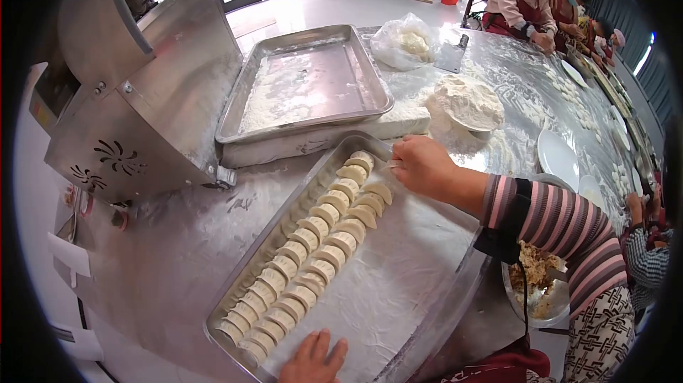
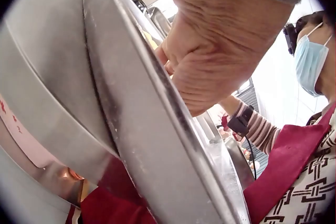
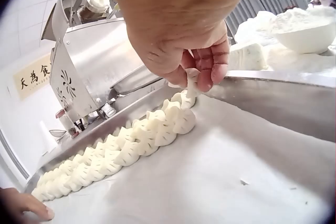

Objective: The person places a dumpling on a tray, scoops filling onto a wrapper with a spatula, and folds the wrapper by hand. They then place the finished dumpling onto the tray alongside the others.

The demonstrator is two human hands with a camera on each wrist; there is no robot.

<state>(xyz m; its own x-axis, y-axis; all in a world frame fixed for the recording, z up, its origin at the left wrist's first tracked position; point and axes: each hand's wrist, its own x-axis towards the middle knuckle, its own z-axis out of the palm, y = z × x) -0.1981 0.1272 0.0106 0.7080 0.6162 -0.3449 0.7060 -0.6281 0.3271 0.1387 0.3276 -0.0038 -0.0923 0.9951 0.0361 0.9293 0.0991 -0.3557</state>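
My right hand (image 1: 430,169) is over the far end of a long metal tray (image 1: 284,205). In the right wrist view its thumb and fingers pinch the top of a pale pleated dumpling (image 3: 192,79), right at the end of the rows. Crescent-shaped dumplings (image 1: 321,256) stand close together in two long rows, with a few more beside them at the far end. My left hand (image 1: 313,360) lies at the near end of the tray, fingers extended beside the last dumplings. The left wrist view shows that hand (image 2: 210,61) reaching over the metal rim.
Behind the tray stand a floury metal pan (image 1: 306,81), a bowl of flour (image 1: 468,102), a bagged lump of dough (image 1: 409,41) and a scraper (image 1: 452,56). A steel machine (image 1: 142,98) is at left, a bowl of filling (image 1: 537,276) at right. Several people work farther along the table.
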